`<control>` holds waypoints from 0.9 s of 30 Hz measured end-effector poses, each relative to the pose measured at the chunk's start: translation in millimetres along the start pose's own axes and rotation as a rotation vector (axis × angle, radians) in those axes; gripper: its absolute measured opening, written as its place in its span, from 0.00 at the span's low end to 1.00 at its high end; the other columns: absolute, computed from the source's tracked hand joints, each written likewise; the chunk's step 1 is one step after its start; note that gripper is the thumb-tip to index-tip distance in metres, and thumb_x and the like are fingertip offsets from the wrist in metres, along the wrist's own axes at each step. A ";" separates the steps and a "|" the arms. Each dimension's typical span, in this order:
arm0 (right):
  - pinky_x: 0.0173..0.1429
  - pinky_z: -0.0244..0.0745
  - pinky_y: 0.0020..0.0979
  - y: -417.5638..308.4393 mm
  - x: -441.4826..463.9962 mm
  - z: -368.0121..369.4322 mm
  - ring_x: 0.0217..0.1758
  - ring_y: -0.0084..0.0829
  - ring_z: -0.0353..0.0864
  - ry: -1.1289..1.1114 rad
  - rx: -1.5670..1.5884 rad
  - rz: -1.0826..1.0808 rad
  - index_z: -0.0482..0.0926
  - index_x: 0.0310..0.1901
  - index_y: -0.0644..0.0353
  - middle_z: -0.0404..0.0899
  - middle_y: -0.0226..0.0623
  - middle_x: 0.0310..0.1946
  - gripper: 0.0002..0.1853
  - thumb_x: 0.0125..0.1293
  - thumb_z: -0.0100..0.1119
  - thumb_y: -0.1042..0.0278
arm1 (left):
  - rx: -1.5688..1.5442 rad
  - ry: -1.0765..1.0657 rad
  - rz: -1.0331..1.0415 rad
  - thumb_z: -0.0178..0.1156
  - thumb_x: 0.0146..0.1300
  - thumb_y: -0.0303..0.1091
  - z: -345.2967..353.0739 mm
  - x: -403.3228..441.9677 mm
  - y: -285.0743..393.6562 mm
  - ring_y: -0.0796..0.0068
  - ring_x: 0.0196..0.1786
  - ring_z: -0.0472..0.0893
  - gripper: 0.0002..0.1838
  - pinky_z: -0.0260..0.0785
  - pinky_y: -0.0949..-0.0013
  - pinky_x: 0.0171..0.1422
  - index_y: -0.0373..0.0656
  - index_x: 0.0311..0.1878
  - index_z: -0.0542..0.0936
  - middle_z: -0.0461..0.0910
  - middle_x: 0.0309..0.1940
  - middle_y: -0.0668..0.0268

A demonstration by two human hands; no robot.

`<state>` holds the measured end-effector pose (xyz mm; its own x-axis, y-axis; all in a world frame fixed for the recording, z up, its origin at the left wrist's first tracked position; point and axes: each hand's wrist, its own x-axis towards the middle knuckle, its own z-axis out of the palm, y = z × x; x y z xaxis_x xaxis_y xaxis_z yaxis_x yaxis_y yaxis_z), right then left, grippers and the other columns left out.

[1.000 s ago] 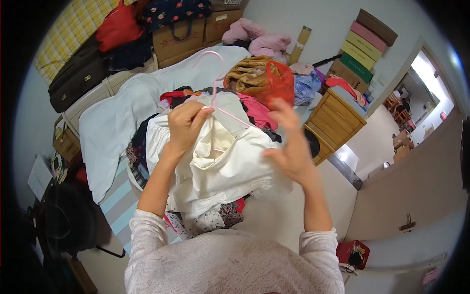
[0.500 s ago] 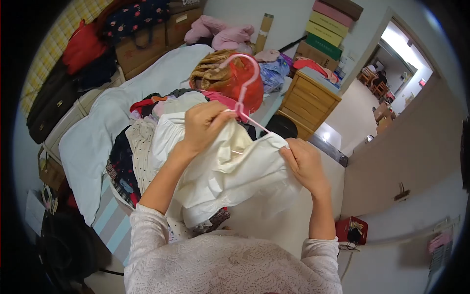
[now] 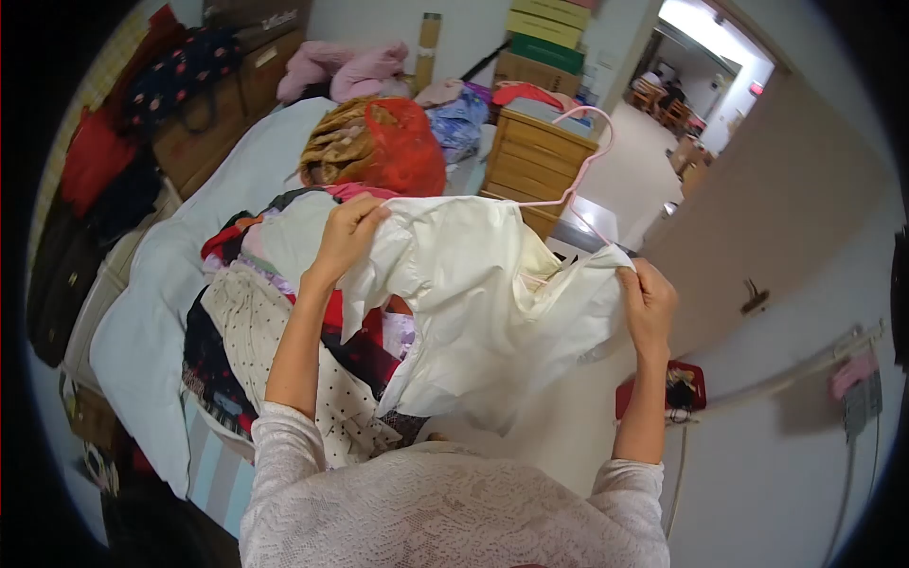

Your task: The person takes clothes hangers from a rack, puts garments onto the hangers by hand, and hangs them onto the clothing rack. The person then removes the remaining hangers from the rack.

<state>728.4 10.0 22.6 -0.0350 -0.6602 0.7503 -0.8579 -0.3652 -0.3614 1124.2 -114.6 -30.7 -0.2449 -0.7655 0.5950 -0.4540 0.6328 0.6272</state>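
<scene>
A white short-sleeved top (image 3: 464, 284) hangs stretched between my hands on a pink hanger (image 3: 575, 180). The hanger's hook rises above the collar, and its bar runs inside the shoulders. My left hand (image 3: 348, 232) pinches the sleeve side at the left. At the other shoulder, my right hand (image 3: 650, 301) grips the cloth near the hanger's right end. Below and behind the top lie dotted cream trousers (image 3: 256, 317) and other heaped clothes on the bed.
The bed (image 3: 142, 360) carries a light blue cover and a red plastic bag (image 3: 409, 147). Beyond stands a wooden drawer cabinet (image 3: 535, 156) beside an open doorway, with people seated far off. At right are a door (image 3: 786, 218) and a red basket (image 3: 684, 388).
My left hand has moved left from near the collar to the sleeve side, and my right hand has moved right. The top is spread wider, and the view has turned right.
</scene>
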 end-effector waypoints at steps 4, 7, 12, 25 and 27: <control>0.30 0.65 0.30 -3.4 -17.7 -21.1 0.23 0.33 0.70 0.016 0.011 0.103 0.79 0.32 0.63 0.72 0.41 0.21 0.07 0.62 0.59 0.68 | -0.149 0.232 0.013 0.55 0.65 0.31 20.0 20.8 -19.3 0.71 0.31 0.71 0.10 0.64 0.71 0.39 0.31 0.36 0.78 0.73 0.27 0.62; 0.29 0.65 0.30 -7.1 -36.6 -26.0 0.23 0.33 0.70 0.058 -0.013 0.132 0.79 0.32 0.64 0.72 0.41 0.21 0.07 0.62 0.59 0.69 | -0.073 0.283 -0.020 0.51 0.68 0.33 32.5 30.0 -22.8 0.71 0.34 0.73 0.13 0.65 0.72 0.43 0.31 0.40 0.78 0.74 0.29 0.63; 0.29 0.64 0.31 -22.2 -71.1 -35.0 0.22 0.35 0.70 0.123 -0.106 0.183 0.78 0.31 0.65 0.71 0.41 0.20 0.08 0.62 0.60 0.69 | -0.531 0.096 -0.030 0.46 0.71 0.39 92.0 25.3 6.5 0.75 0.42 0.75 0.17 0.65 0.73 0.50 0.35 0.49 0.77 0.77 0.35 0.64; 0.30 0.65 0.32 -41.8 -123.1 -111.7 0.24 0.36 0.72 0.249 -0.381 0.263 0.79 0.33 0.63 0.73 0.40 0.21 0.07 0.62 0.59 0.68 | -0.090 -0.221 0.704 0.58 0.61 0.34 158.6 34.0 105.9 0.56 0.34 0.75 0.08 0.67 0.62 0.38 0.37 0.34 0.76 0.73 0.27 0.58; 0.30 0.66 0.32 -40.5 -131.4 -123.9 0.24 0.37 0.72 0.252 -0.398 0.303 0.79 0.33 0.62 0.74 0.40 0.22 0.07 0.62 0.59 0.67 | -0.145 -0.174 0.705 0.58 0.61 0.36 176.0 32.5 120.2 0.58 0.32 0.74 0.10 0.66 0.62 0.37 0.38 0.31 0.76 0.72 0.25 0.60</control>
<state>704.3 192.8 7.3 -0.3894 -0.5023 0.7721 -0.9161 0.1246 -0.3810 910.9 -83.9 -24.4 -0.5744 -0.1716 0.8003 -0.0238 0.9809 0.1933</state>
